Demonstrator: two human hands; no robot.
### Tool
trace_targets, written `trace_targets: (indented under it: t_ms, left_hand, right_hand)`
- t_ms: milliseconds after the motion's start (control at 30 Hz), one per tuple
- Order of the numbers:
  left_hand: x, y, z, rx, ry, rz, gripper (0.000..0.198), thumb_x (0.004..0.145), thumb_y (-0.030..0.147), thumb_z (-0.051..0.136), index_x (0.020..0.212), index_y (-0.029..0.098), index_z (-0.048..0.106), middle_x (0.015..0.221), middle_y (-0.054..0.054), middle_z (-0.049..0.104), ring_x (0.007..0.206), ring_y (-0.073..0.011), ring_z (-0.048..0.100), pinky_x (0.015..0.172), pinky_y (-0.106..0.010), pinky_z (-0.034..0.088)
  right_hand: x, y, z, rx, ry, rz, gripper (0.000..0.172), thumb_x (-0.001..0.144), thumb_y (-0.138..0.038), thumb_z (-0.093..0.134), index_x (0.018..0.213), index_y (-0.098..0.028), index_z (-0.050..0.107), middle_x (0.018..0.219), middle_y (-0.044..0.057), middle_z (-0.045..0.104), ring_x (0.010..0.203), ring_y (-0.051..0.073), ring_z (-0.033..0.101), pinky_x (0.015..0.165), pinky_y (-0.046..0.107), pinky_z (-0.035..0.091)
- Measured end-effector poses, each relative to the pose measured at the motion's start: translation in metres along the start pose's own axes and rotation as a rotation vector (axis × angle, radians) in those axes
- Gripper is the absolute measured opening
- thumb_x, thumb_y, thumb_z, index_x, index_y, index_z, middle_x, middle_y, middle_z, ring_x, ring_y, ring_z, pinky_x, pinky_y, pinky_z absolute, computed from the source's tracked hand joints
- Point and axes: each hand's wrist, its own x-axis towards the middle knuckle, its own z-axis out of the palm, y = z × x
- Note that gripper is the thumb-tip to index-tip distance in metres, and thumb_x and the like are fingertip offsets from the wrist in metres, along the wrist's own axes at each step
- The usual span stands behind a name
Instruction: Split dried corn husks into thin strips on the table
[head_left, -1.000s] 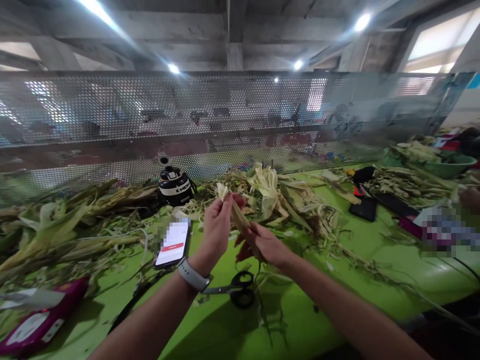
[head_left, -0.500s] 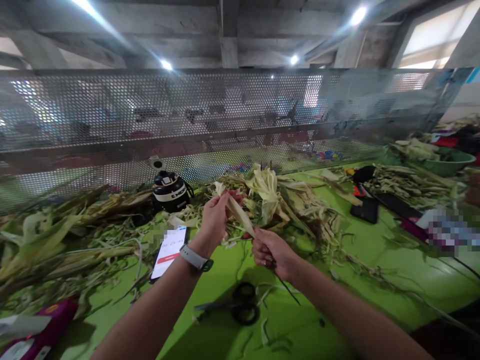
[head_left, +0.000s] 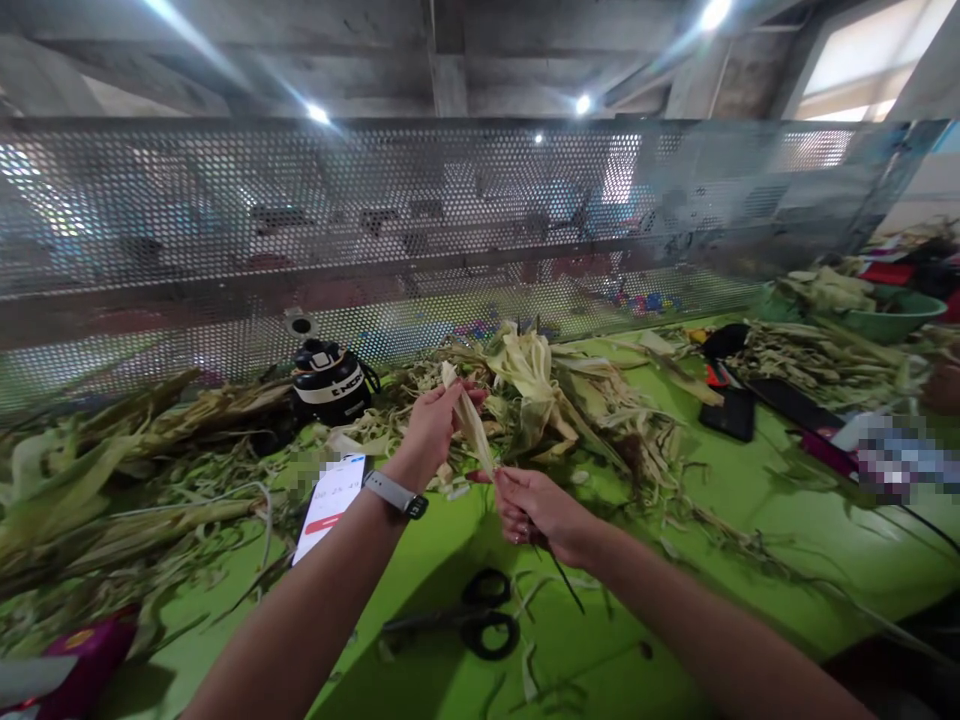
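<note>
A pale, folded corn husk [head_left: 472, 430] stretches between my two hands above the green table. My left hand [head_left: 435, 425], with a watch on its wrist, pinches the upper part. Lower down and to the right, the fingers of my right hand [head_left: 536, 510] are closed on the husk's bottom end. A thin dark strand [head_left: 568, 582], possibly a wire or stem, sticks out beneath that hand; its upper end is hidden. Black-handled scissors [head_left: 489, 635] lie on the table below. Just behind my hands is a heap of corn husks [head_left: 534, 385].
Left of my hands are a lit phone [head_left: 328, 505], a black bottle [head_left: 330, 385] and long husks [head_left: 82, 480]. A dark phone [head_left: 727, 412] and a green basin [head_left: 904, 318] of husks sit to the right. A perforated metal screen [head_left: 450, 225] borders the table's back.
The husk now slants more steeply, its lower end having shifted slightly left with my right hand. Both hands keep their hold. The camera view has shifted a little.
</note>
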Motion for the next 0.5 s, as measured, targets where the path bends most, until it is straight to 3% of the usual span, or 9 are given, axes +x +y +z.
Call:
trace_targets:
  t_ms: [100, 267, 400, 467, 500]
  left_hand:
    - [0.002, 0.004, 0.000, 0.000, 0.006, 0.021, 0.009, 0.077, 0.019, 0.056, 0.076, 0.012, 0.062, 0.067, -0.007, 0.069, 0.061, -0.0133, 0.064, 0.060, -0.023, 0.049]
    - [0.013, 0.002, -0.001, -0.005, 0.023, -0.018, 0.010, 0.078, 0.018, 0.054, 0.075, 0.012, 0.061, 0.063, -0.006, 0.067, 0.061, -0.0129, 0.064, 0.056, -0.020, 0.046]
    - [0.012, -0.011, 0.003, -0.070, 0.072, -0.200, 0.019, 0.084, 0.022, 0.048, 0.070, 0.013, 0.057, 0.055, -0.002, 0.063, 0.049, -0.0099, 0.058, 0.047, -0.018, 0.042]
    - [0.000, -0.021, 0.006, -0.061, 0.021, -0.298, 0.031, 0.084, 0.035, 0.048, 0.064, 0.012, 0.056, 0.051, -0.005, 0.060, 0.041, -0.0111, 0.053, 0.042, -0.021, 0.040]
    - [-0.009, -0.026, 0.008, -0.068, -0.073, -0.435, 0.040, 0.084, 0.045, 0.044, 0.062, 0.013, 0.055, 0.049, -0.005, 0.059, 0.038, -0.0109, 0.050, 0.040, -0.021, 0.039]
  right_hand:
    - [0.002, 0.000, -0.003, 0.013, 0.013, 0.045, 0.031, 0.075, -0.042, 0.065, 0.087, -0.015, 0.056, 0.047, -0.011, 0.030, 0.036, 0.002, 0.020, 0.039, 0.018, 0.015]
    - [0.006, 0.003, -0.005, 0.133, 0.079, 0.001, 0.024, 0.073, -0.034, 0.065, 0.071, -0.016, 0.050, 0.043, -0.012, 0.028, 0.034, 0.001, 0.018, 0.037, 0.017, 0.011]
    - [0.011, 0.006, -0.006, 0.235, 0.149, -0.015, 0.017, 0.074, -0.026, 0.062, 0.071, -0.015, 0.048, 0.043, -0.011, 0.030, 0.034, 0.002, 0.019, 0.036, 0.016, 0.010]
    - [0.014, 0.007, -0.009, 0.262, 0.207, -0.007, 0.014, 0.075, -0.022, 0.059, 0.070, -0.016, 0.047, 0.042, -0.011, 0.030, 0.034, 0.002, 0.019, 0.036, 0.016, 0.010]
    - [0.016, 0.007, -0.010, 0.270, 0.237, 0.002, 0.014, 0.076, -0.021, 0.057, 0.069, -0.016, 0.046, 0.041, -0.011, 0.030, 0.033, 0.002, 0.019, 0.036, 0.016, 0.010]
